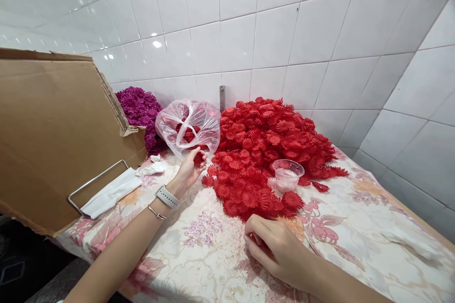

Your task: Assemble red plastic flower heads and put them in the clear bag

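Note:
My left hand reaches up to the front of a clear plastic bag, its fingers curled round a red artificial flower. More red pieces show inside the bag through its film. My right hand is closed in a loose fist above the tablecloth, just in front of a large heap of red artificial flowers. A bit of red shows between its fingers; most of what it holds is hidden. A small clear plastic cup with whitish contents stands at the heap's right front.
A cardboard box stands at the left, with purple artificial flowers behind it. White folded paper lies by a metal wire frame. A floral tablecloth covers the table, and white tiled walls close off the back and right.

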The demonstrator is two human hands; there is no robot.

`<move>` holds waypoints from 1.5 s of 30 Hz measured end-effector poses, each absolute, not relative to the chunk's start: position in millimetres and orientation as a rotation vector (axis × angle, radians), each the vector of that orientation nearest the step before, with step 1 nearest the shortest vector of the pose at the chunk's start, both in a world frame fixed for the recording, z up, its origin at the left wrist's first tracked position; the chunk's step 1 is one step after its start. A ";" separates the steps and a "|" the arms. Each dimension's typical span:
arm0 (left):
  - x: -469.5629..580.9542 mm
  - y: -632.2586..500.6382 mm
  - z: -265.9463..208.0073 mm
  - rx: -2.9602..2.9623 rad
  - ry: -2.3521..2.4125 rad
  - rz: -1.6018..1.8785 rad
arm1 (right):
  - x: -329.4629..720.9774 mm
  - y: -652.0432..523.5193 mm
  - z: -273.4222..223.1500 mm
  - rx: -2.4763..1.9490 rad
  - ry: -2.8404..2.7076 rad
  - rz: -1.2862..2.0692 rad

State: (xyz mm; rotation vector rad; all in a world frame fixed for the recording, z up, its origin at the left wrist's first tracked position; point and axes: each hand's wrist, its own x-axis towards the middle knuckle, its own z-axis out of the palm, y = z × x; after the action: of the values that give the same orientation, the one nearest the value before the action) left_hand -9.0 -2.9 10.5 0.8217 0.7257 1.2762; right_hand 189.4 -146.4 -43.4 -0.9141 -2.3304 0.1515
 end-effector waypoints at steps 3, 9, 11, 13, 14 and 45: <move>-6.0 1.5 6.5 0.782 0.739 1.315 | 189.1 -146.3 -43.5 -0.918 -2.324 0.165; -7.3 5.0 0.9 0.762 0.752 1.313 | 188.6 -146.4 -43.8 -0.921 -2.313 0.153; -8.2 4.6 0.4 0.775 0.762 1.304 | 188.5 -146.4 -43.6 -0.917 -2.308 0.151; -9.2 4.0 0.0 0.794 0.781 1.286 | 188.4 -146.5 -43.3 -0.910 -2.308 0.148; -9.7 3.7 -0.2 0.804 0.792 1.273 | 188.5 -146.5 -43.2 -0.905 -2.309 0.145; -14.7 -2.9 5.5 0.896 0.738 1.078 | 189.3 -145.7 -45.1 -0.930 -2.342 0.175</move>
State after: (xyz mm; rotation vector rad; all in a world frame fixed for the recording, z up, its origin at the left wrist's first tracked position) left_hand -14.7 -2.9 5.5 0.8955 0.7378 1.0779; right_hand 189.3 -145.7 -45.1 -0.9300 -2.3421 0.1745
